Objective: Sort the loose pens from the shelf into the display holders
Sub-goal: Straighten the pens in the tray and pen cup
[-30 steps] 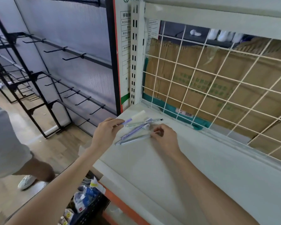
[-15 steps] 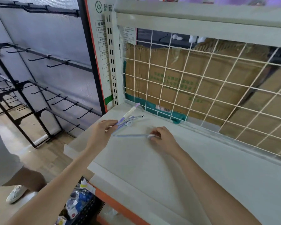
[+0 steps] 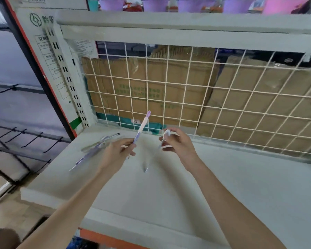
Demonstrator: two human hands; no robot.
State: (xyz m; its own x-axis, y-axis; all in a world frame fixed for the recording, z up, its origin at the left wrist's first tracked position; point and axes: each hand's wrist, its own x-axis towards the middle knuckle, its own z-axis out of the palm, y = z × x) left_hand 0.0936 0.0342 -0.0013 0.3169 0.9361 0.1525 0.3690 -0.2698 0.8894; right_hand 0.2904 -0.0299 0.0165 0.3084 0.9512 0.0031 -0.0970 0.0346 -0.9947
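Note:
My left hand [image 3: 118,152] grips a purple-and-white pen [image 3: 142,125] that points up and away, above the white shelf [image 3: 223,186]. My right hand [image 3: 178,145] pinches a slim clear pen [image 3: 153,155] by its white top end; its tip hangs down toward the shelf. Left of my left hand, a few loose pens [image 3: 95,149] lie on the shelf near its left edge. Purple holders [image 3: 153,4] stand in a row on the upper shelf.
A white wire grid [image 3: 187,97] backs the shelf, with cardboard boxes [image 3: 133,90] behind it. A slotted upright [image 3: 66,78] and a printed sign stand at the left. Black hook racks [image 3: 16,137] hang beyond the left edge.
Both hands have lifted off the shelf, each with a pen. The left hand's pen now points upward and the right hand's pen hangs down. The view has tilted up, showing the purple holders.

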